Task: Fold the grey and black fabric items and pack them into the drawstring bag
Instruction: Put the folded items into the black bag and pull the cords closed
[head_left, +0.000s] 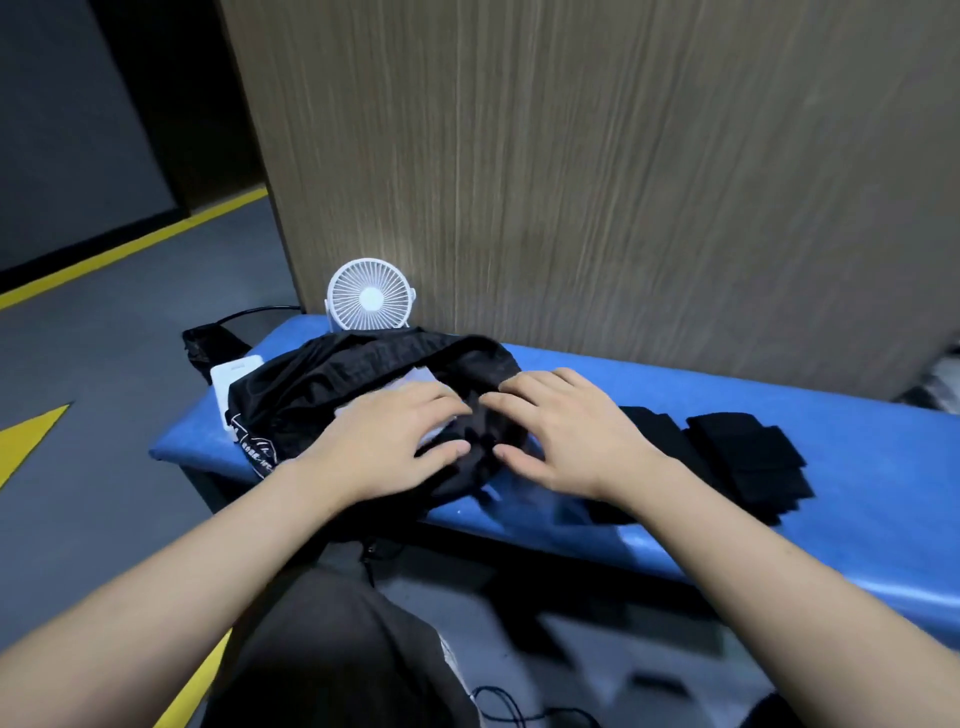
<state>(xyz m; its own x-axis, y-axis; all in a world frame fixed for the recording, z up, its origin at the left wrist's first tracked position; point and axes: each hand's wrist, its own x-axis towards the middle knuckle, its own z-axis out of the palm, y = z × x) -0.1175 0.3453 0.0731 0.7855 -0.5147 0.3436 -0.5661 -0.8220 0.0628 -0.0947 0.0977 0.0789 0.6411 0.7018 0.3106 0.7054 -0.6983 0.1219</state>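
Both hands' fingers (447, 402) rest atop the drawstring bag (322, 384).

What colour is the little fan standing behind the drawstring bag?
White, grille and frame alike; the fan shows clearly in the head view, behind the black drawstring bag.

A blue padded counter (727, 415) stands against a wood-grain wall panel (571, 156). A small white fan (370, 300) sits at its far left corner. The grey floor (104, 364) carries yellow stripes (130, 249).
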